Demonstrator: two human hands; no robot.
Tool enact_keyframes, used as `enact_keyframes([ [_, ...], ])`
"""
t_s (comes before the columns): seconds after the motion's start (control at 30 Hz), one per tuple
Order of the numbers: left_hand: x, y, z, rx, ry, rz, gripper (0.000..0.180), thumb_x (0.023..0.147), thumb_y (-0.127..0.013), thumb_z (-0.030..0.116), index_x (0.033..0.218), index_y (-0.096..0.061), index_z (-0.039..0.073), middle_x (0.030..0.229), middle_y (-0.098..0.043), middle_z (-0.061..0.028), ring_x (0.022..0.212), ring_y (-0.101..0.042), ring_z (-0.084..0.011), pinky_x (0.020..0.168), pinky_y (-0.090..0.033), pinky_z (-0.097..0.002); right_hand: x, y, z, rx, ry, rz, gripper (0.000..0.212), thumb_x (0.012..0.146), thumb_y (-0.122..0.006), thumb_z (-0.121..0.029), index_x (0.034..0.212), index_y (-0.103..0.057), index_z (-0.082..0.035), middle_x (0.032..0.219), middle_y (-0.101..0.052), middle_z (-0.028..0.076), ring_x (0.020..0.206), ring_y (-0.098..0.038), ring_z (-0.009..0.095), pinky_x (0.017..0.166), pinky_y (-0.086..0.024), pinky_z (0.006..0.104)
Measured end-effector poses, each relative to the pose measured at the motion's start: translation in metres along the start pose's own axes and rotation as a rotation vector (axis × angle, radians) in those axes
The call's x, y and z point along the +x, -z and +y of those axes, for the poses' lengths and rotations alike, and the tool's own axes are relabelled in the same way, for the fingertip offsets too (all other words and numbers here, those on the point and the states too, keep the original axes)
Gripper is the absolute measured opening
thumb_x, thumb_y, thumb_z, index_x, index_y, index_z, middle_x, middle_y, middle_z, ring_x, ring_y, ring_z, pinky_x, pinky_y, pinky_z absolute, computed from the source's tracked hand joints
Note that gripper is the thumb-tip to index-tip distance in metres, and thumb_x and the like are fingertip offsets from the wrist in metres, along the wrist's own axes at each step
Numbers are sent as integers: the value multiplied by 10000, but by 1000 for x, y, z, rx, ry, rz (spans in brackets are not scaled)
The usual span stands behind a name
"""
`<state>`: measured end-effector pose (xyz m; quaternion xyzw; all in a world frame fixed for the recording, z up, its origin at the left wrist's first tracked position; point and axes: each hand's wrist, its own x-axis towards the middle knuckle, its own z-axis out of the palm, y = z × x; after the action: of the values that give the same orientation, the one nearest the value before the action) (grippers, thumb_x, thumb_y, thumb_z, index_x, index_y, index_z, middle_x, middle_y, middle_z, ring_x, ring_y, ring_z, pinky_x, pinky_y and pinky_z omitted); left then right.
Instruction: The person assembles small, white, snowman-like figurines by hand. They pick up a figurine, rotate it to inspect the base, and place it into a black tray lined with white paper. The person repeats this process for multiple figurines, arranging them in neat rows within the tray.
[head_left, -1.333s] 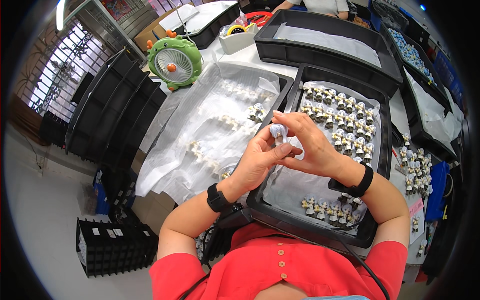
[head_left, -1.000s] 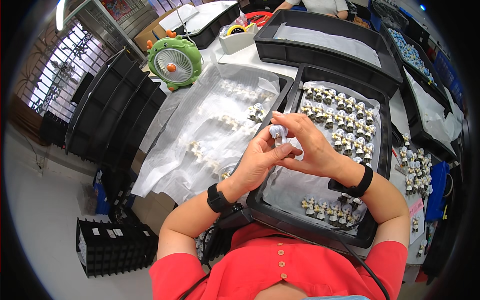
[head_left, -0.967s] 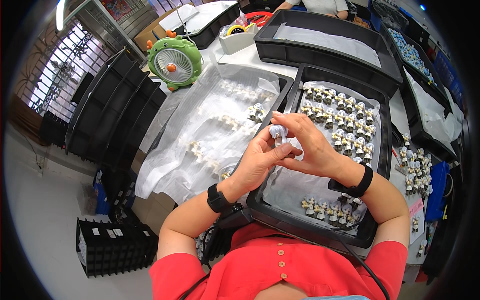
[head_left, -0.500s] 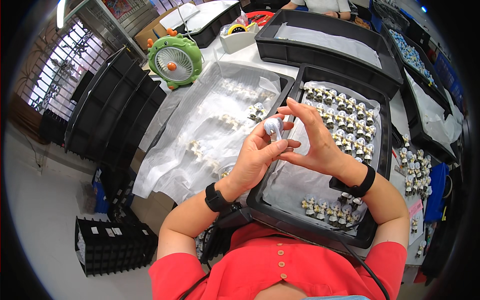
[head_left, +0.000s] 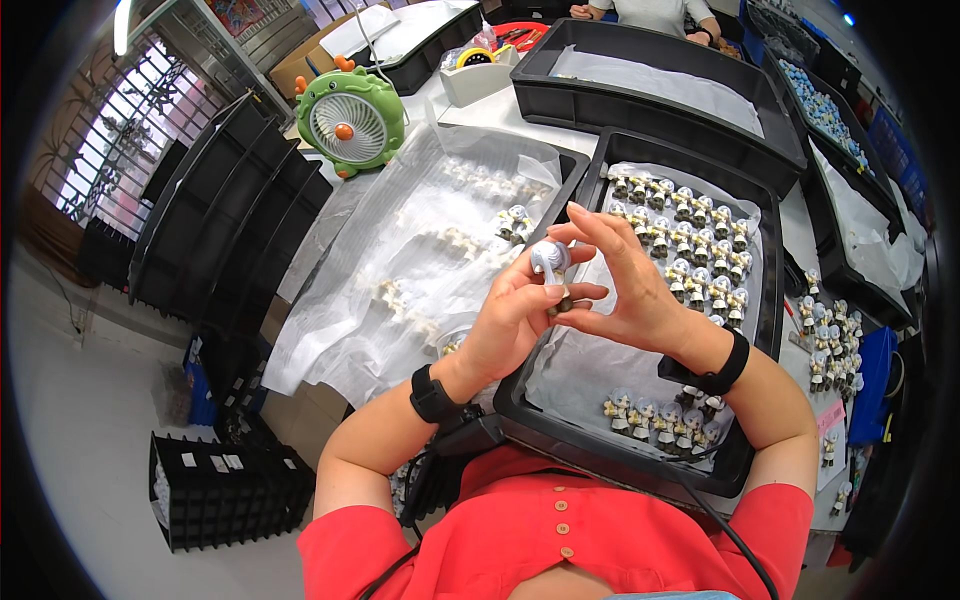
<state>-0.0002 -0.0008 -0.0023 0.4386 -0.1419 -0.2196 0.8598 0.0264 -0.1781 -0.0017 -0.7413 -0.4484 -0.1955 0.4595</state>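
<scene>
Between the thumb and fingers of my left hand, a small figurine with pale hair and dark feet is held over the gap between two trays. My right hand curves round its right side, fingers spread apart. The right thumb is close to the figurine's feet, but I cannot tell whether it touches them. Below and to the right, a black tray lined with white sheeting holds rows of similar figurines. White translucent sheeting covers much of the left tray, where more figurines show through.
A green fan and a tape dispenser stand at the back. Another black tray sits beyond the figurine tray. Loose figurines crowd the right side. Stacked black trays rise at left. Another person sits at the far side.
My left hand has turned the figurine slightly, so its dark feet now show. My right fingers have shifted a little, and the far person's hands have moved.
</scene>
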Motion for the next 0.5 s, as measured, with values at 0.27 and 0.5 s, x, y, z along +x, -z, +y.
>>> enact_keyframes([
  [0.27, -1, -3, 6, 8, 22, -52, 681, 728, -486, 69, 1376, -284, 27, 1298, -425, -132, 1184, -475, -328, 949, -441, -446, -4, -5, 5, 67, -14, -13, 953, 568, -798, -33, 1389, -317, -87, 1283, -475, 98, 1125, -456, 287, 883, -474, 361],
  [0.5, -2, 1, 3, 92, 19, -67, 674, 700, -487, 57, 1354, -333, 13, 1279, -454, -127, 1187, -473, -318, 960, -436, -435, -3, -6, 6, -52, 64, 20, 935, 551, -805, -54, 1363, -341, -79, 1314, -462, 89, 1144, -440, 336, 940, -409, 409],
])
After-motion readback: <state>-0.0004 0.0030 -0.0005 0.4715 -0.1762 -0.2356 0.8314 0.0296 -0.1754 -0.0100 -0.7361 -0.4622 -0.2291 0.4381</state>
